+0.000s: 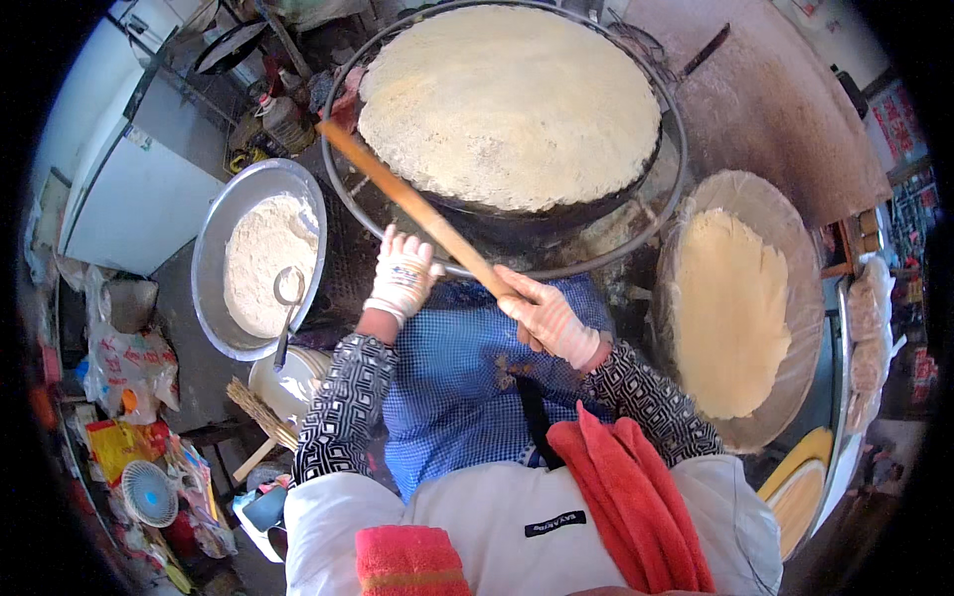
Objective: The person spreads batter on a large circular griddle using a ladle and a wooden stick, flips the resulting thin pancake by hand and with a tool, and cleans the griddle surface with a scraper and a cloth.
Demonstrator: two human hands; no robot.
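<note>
My right hand (pixel 555 320), in a pale glove, is closed around the lower end of a long flat wooden stick (pixel 417 211). The stick slants up to the left, across the metal ring (pixel 681 164) around a large round griddle. Covering the griddle is a big pale sheet of batter or flatbread (pixel 512 104), its edge ragged. My left hand (pixel 402 276), gloved too, has its fingers apart over the near left part of the ring, beside the stick. Whether it touches the ring I cannot tell.
Left of the griddle stands a metal basin (pixel 211 268) of pale flour or batter, with a ladle (pixel 288 288) in it. On the right, a plastic-lined round basket (pixel 810 298) holds a folded yellowish flatbread (pixel 730 318). A straw brush (pixel 260 412) is near my left forearm.
</note>
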